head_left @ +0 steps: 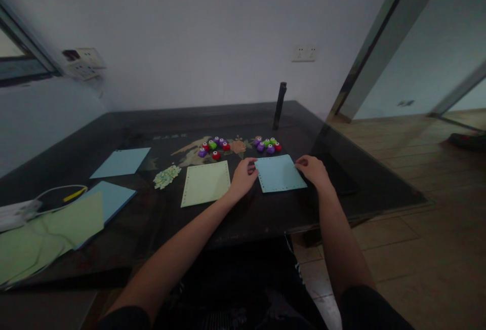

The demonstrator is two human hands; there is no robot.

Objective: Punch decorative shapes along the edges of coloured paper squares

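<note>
The blue sheet [280, 174] lies flat on the desk [235, 226], right in front of the person, with a hand at each side of it, an arrangement that probably keeps it square and stops it sliding on the smooth dark top. The right hand [312, 169] has thumb and finger brought together on the sheet's right edge, near the far corner, and seems to pinch it lightly. The left hand [245, 175] rests at the left edge with its fingers bent inward; whether paper is caught between them or they merely touch it, I cannot tell. Just left of that hand lies a green sheet [207, 182], with small dark marks along its edges like those on the blue one, set close by as if to be kept within reach. Beyond the two sheets sit two loose clusters of purple, red and green pieces, a left cluster [211, 145] and a right cluster [270, 149], perhaps pushed back to leave working room. No container shows: the pieces stand directly on the desk, and the pale scraps [167, 177] are simply heaped left of the green sheet. Farther left, spare paper [53, 226], green over blue, lies apart from the hands, with a white cable [56, 187] beside it.
</note>
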